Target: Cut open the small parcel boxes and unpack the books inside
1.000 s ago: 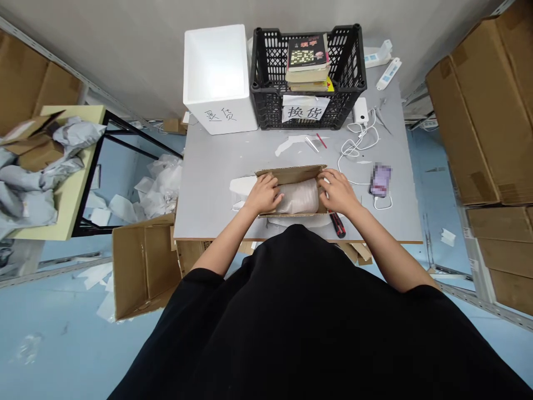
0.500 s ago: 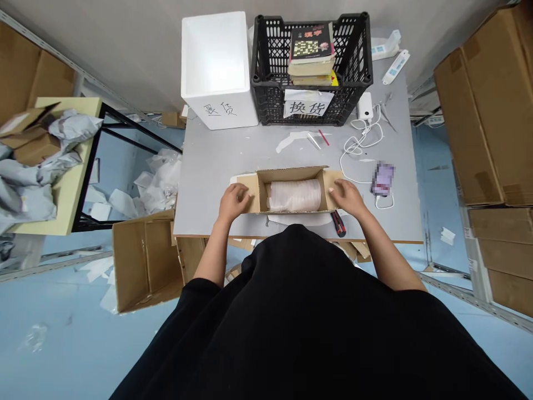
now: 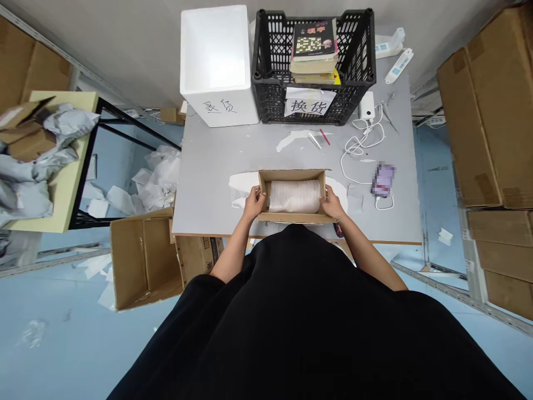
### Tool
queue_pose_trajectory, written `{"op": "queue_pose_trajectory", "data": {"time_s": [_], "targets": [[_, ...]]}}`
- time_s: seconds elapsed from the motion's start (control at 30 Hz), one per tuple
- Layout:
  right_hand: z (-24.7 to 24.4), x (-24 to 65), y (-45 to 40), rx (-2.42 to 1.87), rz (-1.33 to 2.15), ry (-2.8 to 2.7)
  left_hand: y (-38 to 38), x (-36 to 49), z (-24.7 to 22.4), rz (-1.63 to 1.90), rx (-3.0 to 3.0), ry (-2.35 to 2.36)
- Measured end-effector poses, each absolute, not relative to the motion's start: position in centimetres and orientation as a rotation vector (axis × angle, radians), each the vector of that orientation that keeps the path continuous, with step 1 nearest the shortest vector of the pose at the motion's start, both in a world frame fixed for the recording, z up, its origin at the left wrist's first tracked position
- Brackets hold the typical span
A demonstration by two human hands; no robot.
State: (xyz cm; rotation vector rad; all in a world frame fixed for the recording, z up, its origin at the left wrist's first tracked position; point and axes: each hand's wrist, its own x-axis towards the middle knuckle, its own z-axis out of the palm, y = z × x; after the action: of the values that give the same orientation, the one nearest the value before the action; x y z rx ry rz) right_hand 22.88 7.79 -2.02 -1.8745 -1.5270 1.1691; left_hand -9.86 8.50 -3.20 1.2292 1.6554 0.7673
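Note:
A small open cardboard box [image 3: 291, 217] lies at the table's front edge, right before my body. Inside it rests a roll-shaped bundle [image 3: 295, 195] in pale, translucent wrap. My left hand [image 3: 255, 204] grips the box's left end, thumb over the rim. At the opposite end my right hand [image 3: 332, 203] holds the box the same way, its thumb inside near the bundle. White paper [image 3: 244, 181] sticks out from beneath the box on both sides. Next to my right wrist, a red and black utility knife [image 3: 338, 229] is partly hidden.
Behind stand a white foam bin [image 3: 220, 105] and a black plastic crate [image 3: 266, 100] with books [image 3: 314, 47]. To the right lie a phone [image 3: 383, 180], a white cable [image 3: 347, 161] and power strips [image 3: 398, 65]. A large open carton [image 3: 144, 261] is at lower left.
Both hands have moved inward from the spread end flaps to the box's ends. Those side flaps no longer stick outward, and a front flap now shows toward me.

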Motion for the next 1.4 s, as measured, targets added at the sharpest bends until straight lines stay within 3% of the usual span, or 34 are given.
{"op": "queue_pose_trajectory", "data": {"time_s": [0.37,0.57,0.63,0.77,0.93,1.13,1.4], "targets": [[-0.9,23.0,7.9,-1.89,1.148,-1.488,8.5,-10.0,-1.7,0.741,1.27,1.655],[3.6,23.7,8.8,-1.987,0.613,-1.794,9.2,-10.4,3.4,0.696,1.797,1.902],[5.3,23.3,9.3,-1.87,0.551,-1.958,9.8,-10.0,5.0,0.681,1.873,1.796],[6.8,21.2,11.4,-1.549,0.803,-2.283,11.8,-8.2,6.3,0.484,1.854,1.344],[4.5,17.8,15.5,-1.565,0.996,-2.603,15.2,-5.1,4.1,0.088,1.837,1.12],[1.6,14.6,17.8,-1.97,1.055,-2.843,16.9,-3.7,0.5,-0.355,1.855,1.232],[-3.0,15.9,16.7,-1.994,1.144,-2.739,16.3,-2.7,-2.8,-0.329,1.741,1.431]]}}
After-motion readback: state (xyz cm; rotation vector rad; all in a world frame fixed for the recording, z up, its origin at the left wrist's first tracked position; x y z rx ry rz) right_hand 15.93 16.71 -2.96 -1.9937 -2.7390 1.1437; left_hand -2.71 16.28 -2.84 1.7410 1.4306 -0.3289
